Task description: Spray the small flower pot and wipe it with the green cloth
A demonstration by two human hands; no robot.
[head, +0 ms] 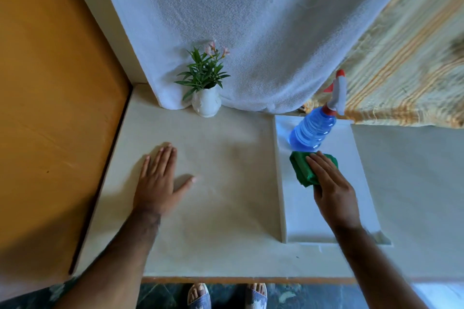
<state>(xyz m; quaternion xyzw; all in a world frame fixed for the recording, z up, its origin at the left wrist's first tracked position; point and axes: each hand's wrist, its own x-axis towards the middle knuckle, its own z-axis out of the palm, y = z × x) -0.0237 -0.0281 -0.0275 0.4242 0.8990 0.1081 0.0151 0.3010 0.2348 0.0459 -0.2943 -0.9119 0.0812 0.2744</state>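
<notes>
A small white flower pot (206,103) with green leaves and pink flowers stands at the back of the pale counter, against a hanging white towel. A blue spray bottle (312,130) with a white and red trigger head stands on a white tray (361,165) to the right. Just in front of the bottle lies a folded green cloth (300,168). My right hand (332,188) rests on top of the cloth, fingers laid over it and thumb at its near edge. My left hand (160,183) lies flat on the counter, fingers spread, holding nothing.
The white towel (251,32) hangs behind the pot. A striped yellow curtain (406,57) hangs at the back right. An orange wall (50,83) borders the counter's left edge. The counter's front edge (238,280) runs just above my feet.
</notes>
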